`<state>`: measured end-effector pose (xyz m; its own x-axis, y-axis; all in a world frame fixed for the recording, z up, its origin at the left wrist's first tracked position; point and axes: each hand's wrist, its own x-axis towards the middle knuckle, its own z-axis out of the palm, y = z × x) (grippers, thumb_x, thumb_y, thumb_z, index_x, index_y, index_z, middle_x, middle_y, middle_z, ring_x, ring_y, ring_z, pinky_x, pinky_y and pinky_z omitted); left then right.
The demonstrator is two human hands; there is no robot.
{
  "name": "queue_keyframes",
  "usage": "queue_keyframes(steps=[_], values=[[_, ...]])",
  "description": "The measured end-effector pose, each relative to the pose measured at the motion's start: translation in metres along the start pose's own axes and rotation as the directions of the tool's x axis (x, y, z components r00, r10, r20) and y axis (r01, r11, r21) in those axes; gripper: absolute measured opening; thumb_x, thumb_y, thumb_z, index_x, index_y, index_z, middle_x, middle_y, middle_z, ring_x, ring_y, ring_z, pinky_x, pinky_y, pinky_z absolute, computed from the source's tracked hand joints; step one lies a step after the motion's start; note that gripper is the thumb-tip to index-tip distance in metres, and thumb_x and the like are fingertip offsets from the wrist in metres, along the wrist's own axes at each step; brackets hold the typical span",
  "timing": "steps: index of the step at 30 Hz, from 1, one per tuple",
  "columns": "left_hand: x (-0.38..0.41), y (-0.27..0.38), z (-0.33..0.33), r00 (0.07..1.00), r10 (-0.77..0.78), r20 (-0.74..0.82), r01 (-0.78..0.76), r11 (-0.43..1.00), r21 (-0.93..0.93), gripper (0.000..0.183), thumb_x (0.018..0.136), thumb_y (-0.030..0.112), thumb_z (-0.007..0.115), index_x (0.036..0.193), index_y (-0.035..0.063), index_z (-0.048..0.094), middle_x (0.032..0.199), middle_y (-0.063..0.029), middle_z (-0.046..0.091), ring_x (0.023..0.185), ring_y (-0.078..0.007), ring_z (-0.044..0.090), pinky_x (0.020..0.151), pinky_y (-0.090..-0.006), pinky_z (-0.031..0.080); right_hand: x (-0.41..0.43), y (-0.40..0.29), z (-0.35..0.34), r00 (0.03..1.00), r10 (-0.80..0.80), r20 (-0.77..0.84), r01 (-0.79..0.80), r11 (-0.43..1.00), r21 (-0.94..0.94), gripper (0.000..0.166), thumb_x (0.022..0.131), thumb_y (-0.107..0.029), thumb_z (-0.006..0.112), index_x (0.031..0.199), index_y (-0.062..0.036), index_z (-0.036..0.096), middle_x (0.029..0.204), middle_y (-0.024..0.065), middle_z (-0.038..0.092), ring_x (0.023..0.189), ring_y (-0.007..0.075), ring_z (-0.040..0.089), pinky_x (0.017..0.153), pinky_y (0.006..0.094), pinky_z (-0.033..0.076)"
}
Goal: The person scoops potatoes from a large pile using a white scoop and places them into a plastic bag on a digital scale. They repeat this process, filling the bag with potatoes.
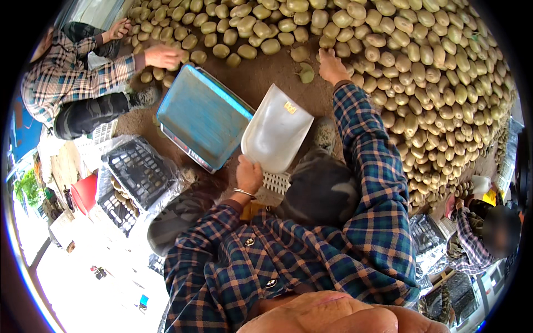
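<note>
My left hand [250,178] grips the near edge of a white plastic scoop [278,133]. A small yellow label is on the scoop, and nothing lies inside it. My right hand [333,68] reaches forward to the edge of a large heap of kiwifruit [416,75]. Its fingertips are beside the fruit, and whether they hold one is hidden. Left of the scoop, and close against it, stands an electronic scale with a blue pan [204,118]; the pan holds no fruit. A dry leaf [306,73] lies on the soil near my right hand.
A co-worker in a plaid shirt [83,81] reaches into the fruit at left. Black crates wrapped in plastic film [141,170] and a red bucket [83,193] stand at lower left. Another person [474,237] sits at far right beside wrapped crates [424,235].
</note>
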<state>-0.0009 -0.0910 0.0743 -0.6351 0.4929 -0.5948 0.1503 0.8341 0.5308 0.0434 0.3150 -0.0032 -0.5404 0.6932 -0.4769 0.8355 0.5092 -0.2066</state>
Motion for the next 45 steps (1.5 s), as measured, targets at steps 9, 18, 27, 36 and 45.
queue_keyframes(steps=[9,18,27,36,45], values=[[0.064,0.048,0.064,0.947,0.159,0.280,-0.234,0.937,0.258,0.026,0.087,0.019,0.061,0.092,-0.0057,0.054,0.079,-0.0236,0.062,0.070,-0.0322,0.065,0.063,-0.0376,0.053,0.005,0.001,0.017,0.986,0.121,-0.118,-0.084,0.956,0.281,0.057,0.080,-0.030,0.066,0.131,-0.0143,0.046,0.127,0.0241,0.049,0.108,0.0365,0.058,0.084,0.0430,0.051],[0.100,0.126,-0.026,0.698,0.198,0.689,0.663,0.185,-0.725,0.040,0.095,0.040,0.054,0.113,0.0051,0.055,0.110,-0.0133,0.062,0.097,-0.0258,0.059,0.069,-0.0378,0.050,-0.122,-0.033,-0.050,0.747,-0.537,-0.392,0.662,0.655,0.364,0.062,0.075,-0.049,0.073,0.120,-0.0102,0.057,0.108,0.0145,0.063,0.104,0.0334,0.061,0.090,0.0396,0.049],[0.034,0.114,-0.144,0.748,-0.032,0.663,0.490,0.700,-0.519,0.020,0.090,0.019,0.058,0.086,-0.0007,0.059,0.077,-0.0135,0.062,0.065,-0.0203,0.060,0.047,-0.0283,0.046,0.018,0.128,-0.082,0.926,0.117,-0.358,-0.212,0.948,-0.238,0.063,0.087,-0.039,0.058,0.144,-0.0289,0.033,0.138,0.0075,0.043,0.121,0.0373,0.048,0.091,0.0573,0.039],[0.016,0.094,-0.118,0.733,-0.005,0.680,0.177,0.967,-0.185,0.015,0.086,0.011,0.060,0.079,-0.0017,0.060,0.066,0.0002,0.058,0.061,-0.0049,0.050,0.053,-0.0223,0.041,-0.022,0.125,-0.033,0.951,0.262,-0.163,-0.267,0.964,-0.010,0.052,0.087,-0.047,0.055,0.135,-0.0294,0.044,0.130,0.0156,0.044,0.116,0.0383,0.049,0.087,0.0576,0.044],[0.010,0.078,-0.112,0.779,0.051,0.625,-0.015,0.998,-0.064,0.012,0.083,0.009,0.061,0.080,-0.0025,0.060,0.063,-0.0027,0.057,0.058,-0.0075,0.050,0.053,-0.0253,0.042,-0.141,0.132,0.047,0.967,0.250,-0.040,-0.252,0.967,-0.048,0.045,0.081,-0.022,0.062,0.124,-0.0195,0.049,0.114,0.0150,0.056,0.109,0.0403,0.054,0.084,0.0471,0.050]])
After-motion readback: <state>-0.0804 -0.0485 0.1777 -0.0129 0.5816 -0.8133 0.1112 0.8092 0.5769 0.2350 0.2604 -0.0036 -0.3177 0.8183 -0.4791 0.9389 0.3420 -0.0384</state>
